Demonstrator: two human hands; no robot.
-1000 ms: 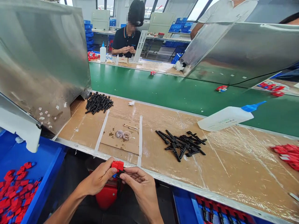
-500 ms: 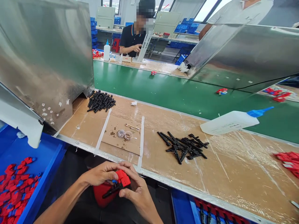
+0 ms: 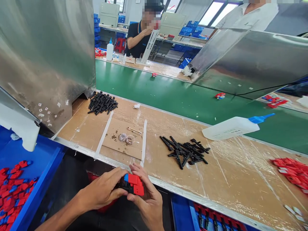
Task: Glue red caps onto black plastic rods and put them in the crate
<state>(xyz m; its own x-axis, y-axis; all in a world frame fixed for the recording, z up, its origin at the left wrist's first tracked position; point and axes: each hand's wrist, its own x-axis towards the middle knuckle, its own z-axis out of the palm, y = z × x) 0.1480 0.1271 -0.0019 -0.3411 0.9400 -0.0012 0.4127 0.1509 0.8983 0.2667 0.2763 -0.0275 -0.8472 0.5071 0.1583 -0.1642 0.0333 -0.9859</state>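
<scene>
Between my two hands, just off the near table edge, is a small red plastic assembly (image 3: 135, 184) with a blue tip and a black stick-like part partly hidden by my fingers. My left hand (image 3: 108, 189) pinches its blue and black end between thumb and fingers. From the other side, my right hand (image 3: 148, 195) grips the red block, thumb below and fingers behind. On the table lie a loose pile of black stick parts (image 3: 185, 150) and a denser pile of black parts (image 3: 103, 102). A cardboard pad (image 3: 113, 147) bears two small round cups (image 3: 130, 139) and cotton swabs (image 3: 134, 131).
A blue bin (image 3: 48, 170) of red and blue parts stands at left; another blue tray (image 3: 181, 211) is below the table. A white bottle (image 3: 231, 128) lies near the green belt (image 3: 149, 89). Red parts (image 3: 291, 171) lie at right. A co-worker (image 3: 137, 35) sits across.
The assembly has turned in my hands, so its blue tip and red side now show more and the black stick is mostly covered. The co-worker across has raised a hand.
</scene>
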